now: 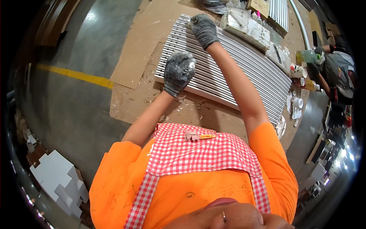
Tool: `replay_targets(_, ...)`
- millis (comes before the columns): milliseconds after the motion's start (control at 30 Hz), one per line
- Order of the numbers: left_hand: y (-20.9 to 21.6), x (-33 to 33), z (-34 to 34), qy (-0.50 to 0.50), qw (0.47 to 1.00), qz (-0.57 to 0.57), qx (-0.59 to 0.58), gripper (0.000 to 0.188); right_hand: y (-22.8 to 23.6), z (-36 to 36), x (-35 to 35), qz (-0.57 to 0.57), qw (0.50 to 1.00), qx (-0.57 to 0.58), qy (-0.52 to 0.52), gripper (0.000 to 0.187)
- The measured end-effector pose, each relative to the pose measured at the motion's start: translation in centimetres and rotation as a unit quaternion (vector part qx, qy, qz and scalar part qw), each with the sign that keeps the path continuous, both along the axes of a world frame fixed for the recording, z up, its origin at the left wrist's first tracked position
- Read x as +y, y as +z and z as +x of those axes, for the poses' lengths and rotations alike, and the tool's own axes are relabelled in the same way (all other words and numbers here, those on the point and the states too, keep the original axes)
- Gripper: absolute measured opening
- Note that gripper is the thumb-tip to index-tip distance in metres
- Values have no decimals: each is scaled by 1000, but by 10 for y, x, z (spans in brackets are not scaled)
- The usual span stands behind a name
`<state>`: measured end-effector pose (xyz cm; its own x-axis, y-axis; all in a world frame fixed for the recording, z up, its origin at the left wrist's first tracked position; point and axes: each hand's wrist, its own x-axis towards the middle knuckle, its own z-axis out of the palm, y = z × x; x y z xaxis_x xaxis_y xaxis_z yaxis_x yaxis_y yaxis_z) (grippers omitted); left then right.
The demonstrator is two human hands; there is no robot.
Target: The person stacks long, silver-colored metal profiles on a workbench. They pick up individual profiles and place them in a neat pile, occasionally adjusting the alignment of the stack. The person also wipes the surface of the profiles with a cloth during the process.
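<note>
In the head view, a long white slatted panel (228,72) lay flat on a tabletop (145,49) covered with brown cardboard spotted with white flecks. The left hand (179,72), in a grey knitted glove, rested on the near left end of the panel with its fingers curled down over the slats; whether it gripped anything beneath could not be told. The right hand (204,28), gloved the same way, reached to the far edge of the panel and was clenched there, perhaps around something small, though that was hidden. The person wore an orange shirt and a red-and-white checked apron (198,152). Beyond the panel lay a white foam block (248,28), and small bottles and cups (299,72) stood along the right edge. Another person (337,72) worked at the far right, well apart. White foam pieces (57,179) sat on the floor at lower left.
</note>
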<state>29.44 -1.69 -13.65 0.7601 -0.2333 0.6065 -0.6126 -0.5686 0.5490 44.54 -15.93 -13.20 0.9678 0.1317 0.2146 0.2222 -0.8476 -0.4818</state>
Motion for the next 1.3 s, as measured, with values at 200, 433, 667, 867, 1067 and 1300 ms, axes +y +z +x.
replay_targets(200, -13, 6, -7, -14, 1000, 4, -19, 13, -25, 46, 26, 35, 992, -58, 111, 20)
replay_targets(433, -16, 9, -9, -65, 997, -37, -37, 16, -13, 17, 20, 14, 991, -42, 129, 21)
replay_targets(667, -19, 11, -11, -70, 996, -28, -44, 11, 7, -10, 27, 81, 990, -68, 95, 22)
replay_targets(867, -21, 11, -12, -65, 997, -21, -30, 15, -1, -24, 31, 39, 997, -19, 57, 27)
replay_targets(1067, -22, 11, -15, -58, 997, -17, -39, 17, -10, -45, -3, 115, 992, -59, 0, 28)
replay_targets(1300, -15, 8, -10, -56, 998, 13, -39, 11, 7, -54, 26, 73, 997, -27, 27, 24)
